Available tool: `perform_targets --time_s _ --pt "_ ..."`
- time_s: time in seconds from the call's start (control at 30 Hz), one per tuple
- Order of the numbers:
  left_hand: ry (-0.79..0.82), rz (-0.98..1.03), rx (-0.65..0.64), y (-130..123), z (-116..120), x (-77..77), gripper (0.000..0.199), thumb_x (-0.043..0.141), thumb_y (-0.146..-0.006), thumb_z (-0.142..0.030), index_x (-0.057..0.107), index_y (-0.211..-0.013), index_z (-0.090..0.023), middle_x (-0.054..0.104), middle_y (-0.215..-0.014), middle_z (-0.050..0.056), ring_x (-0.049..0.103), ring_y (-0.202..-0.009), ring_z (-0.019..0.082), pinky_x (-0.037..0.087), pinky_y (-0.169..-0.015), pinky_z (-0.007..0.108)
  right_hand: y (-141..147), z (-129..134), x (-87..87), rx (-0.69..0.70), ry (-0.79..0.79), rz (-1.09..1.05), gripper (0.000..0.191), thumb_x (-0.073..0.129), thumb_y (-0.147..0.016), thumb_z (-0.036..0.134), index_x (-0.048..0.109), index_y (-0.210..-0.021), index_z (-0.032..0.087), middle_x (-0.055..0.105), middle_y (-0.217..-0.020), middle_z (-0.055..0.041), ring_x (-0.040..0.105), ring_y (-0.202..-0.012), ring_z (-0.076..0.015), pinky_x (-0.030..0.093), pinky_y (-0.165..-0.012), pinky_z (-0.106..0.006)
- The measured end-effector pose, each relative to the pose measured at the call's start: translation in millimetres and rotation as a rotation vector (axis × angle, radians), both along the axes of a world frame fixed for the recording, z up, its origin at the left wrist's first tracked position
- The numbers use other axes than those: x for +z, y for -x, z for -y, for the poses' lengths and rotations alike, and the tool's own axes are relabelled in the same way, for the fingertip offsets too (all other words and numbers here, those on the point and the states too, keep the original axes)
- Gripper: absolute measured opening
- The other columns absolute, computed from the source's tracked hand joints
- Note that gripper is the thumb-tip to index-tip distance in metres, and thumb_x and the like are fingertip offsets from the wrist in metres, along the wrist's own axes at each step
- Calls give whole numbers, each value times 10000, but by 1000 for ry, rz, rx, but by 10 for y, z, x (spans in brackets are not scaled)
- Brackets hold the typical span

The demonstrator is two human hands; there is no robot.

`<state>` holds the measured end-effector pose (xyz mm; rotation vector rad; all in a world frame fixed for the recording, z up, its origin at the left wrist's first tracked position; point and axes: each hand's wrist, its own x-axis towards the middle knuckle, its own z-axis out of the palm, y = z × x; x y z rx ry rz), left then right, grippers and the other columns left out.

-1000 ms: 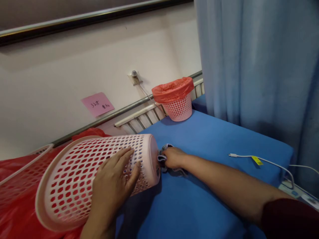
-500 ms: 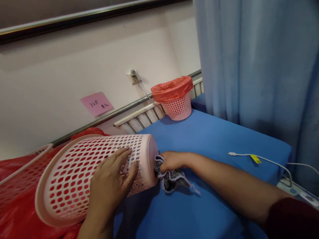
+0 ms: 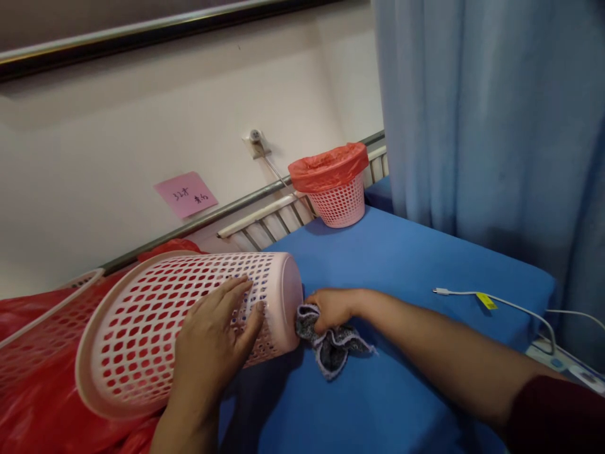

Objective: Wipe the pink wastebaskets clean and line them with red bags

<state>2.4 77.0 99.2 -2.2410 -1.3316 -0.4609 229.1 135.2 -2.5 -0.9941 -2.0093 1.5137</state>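
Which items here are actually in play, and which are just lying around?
In use:
- left hand flat on the tipped pink basket
- right hand pressing the grey cloth at the basket's base

Lying about:
- upright basket with red liner
- white cable
- pink note
- red bag
- blue curtain

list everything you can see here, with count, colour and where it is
pink perforated plastic basket: 1, pink, on its side at left
grey knitted cloth: 1, grey, at the basket's base
red plastic bag: 1, red, far left
small pink basket with red liner: 1, back of blue surface
white cable: 1, right
pink paper note: 1, wall
blue curtain: 1, right
left hand: flat on basket
right hand: grip on cloth
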Motion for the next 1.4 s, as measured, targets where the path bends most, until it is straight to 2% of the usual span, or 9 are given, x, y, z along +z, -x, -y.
perform_targets --time_s 0.1,0.27,0.4,0.5,0.6,0.87,1.0,1.27,1.4 --pt "-11 4 11 5 -6 -4 488 475 -1030 -489 720 -1253 -130 775 -1282 178 726 -1201 379 555 -1048 550 41 -69 -47 -203 -93 22 267 775 -532 22 684 -677 226 619 -547 91 576 -565 -145 498 -607 -253" --pt "-7 6 17 4 -6 -9 473 485 -1027 -496 716 -1254 -151 778 -1286 163 729 -1200 371 556 -1053 543 -45 -93 114 -583 -331 -227 298 660 -781 140 684 -1070 208 735 -982 -8 647 -919 -179 522 -875 -295" --pt "-9 16 18 -1 6 -5 453 488 -1029 -483 719 -1239 -156 780 -1275 161 731 -1200 360 557 -1061 525 -83 20 180 -180 -343 -440 292 702 -702 125 694 -984 200 699 -872 51 654 -821 -141 535 -795 -242" --pt "-12 25 15 4 6 -9 463 487 -1029 -476 725 -1234 -136 779 -1267 173 729 -1201 364 554 -1067 529 -75 97 126 140 -204 -144 289 742 -604 57 728 -839 226 694 -731 106 634 -665 -115 499 -638 -197" --pt "-3 30 24 11 2 -16 469 493 -1026 -483 724 -1242 -137 773 -1286 175 723 -1212 370 544 -1081 542 -81 98 69 204 -177 30 302 777 -498 12 728 -693 237 641 -561 130 571 -504 -111 414 -488 -196" --pt "-3 18 17 20 1 -17 461 505 -1020 -469 730 -1247 -136 763 -1321 177 718 -1225 367 543 -1081 519 -178 -72 176 -553 -489 -333 347 647 -826 187 674 -1171 193 747 -1094 -31 697 -1012 -190 533 -937 -297" --pt "11 26 34 24 -2 -25 439 509 -1019 -470 717 -1269 -175 753 -1354 151 710 -1245 360 532 -1099 519 54 -5 9 -469 -663 -448 447 680 -864 216 625 -1308 224 741 -1250 -68 695 -1156 -222 514 -1050 -348" --pt "-26 -5 16 19 -3 -21 467 480 -1033 -475 721 -1251 -140 770 -1299 173 722 -1212 361 549 -1069 519 245 -174 -287 -559 -238 -32 385 767 -631 21 697 -945 232 759 -860 5 726 -846 -223 551 -808 -305" --pt "-42 -7 6 9 -8 -17 473 481 -1034 -474 723 -1247 -128 780 -1265 175 732 -1184 369 556 -1051 524 231 -129 -155 -734 -273 -170 386 646 -886 180 618 -1269 216 758 -1168 -61 724 -1048 -206 561 -937 -325"
